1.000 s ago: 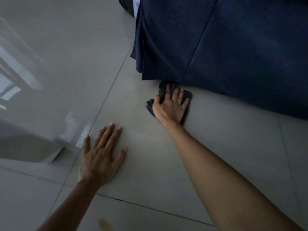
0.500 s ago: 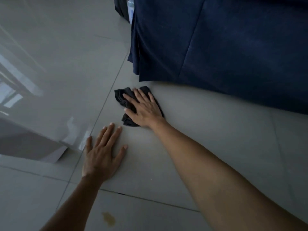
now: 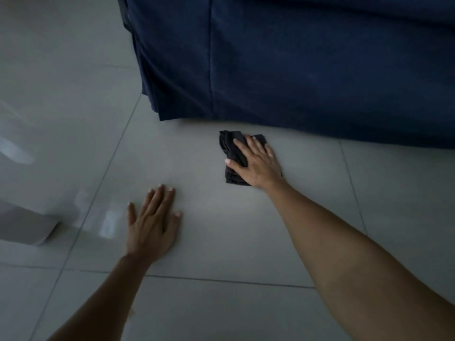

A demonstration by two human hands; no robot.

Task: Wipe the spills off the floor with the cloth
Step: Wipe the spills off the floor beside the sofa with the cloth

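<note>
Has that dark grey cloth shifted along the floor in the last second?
Yes. The dark grey cloth slid away from the hem of the blue fabric cover, toward the person.

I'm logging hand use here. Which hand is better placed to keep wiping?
Right. The right hand lies flat on the dark cloth beside the blue fabric; the left hand is bare, propped on the floor.

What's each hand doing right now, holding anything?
Left hand: open, flat on the floor tile, holding nothing.
Right hand: open, fingers spread, pressing down on the dark cloth, not gripping it.
</note>
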